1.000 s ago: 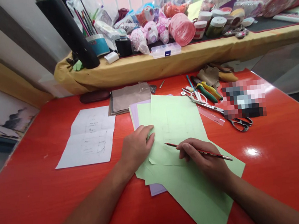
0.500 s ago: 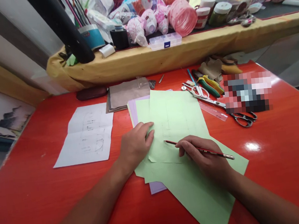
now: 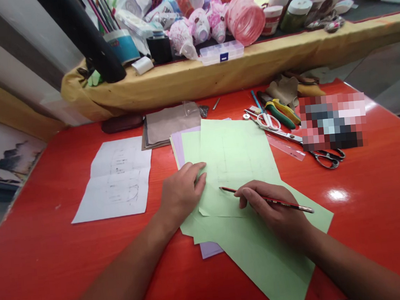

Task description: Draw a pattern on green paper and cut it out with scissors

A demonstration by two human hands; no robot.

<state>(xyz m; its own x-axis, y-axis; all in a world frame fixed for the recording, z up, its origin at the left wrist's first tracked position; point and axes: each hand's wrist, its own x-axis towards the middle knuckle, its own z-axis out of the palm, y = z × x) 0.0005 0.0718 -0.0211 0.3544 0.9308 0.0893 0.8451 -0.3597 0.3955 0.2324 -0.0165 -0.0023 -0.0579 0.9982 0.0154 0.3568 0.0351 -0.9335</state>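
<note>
Green paper (image 3: 240, 153) lay atop other sheets (image 3: 265, 261) on the red table (image 3: 38, 267). Left hand (image 3: 180, 191) rested, slightly spread, on the paper's left edge; right hand (image 3: 278, 220) pinched a pencil (image 3: 290, 204), tip over paper.

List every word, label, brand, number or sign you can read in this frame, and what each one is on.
No text can be read for certain.
White sheet: small dark marks around a sketch, too small to read.
Top green sheet: faint lines, no legible lettering.
Pencil in the right hand: any print too small.
Blue cup: markings blurred.
</note>
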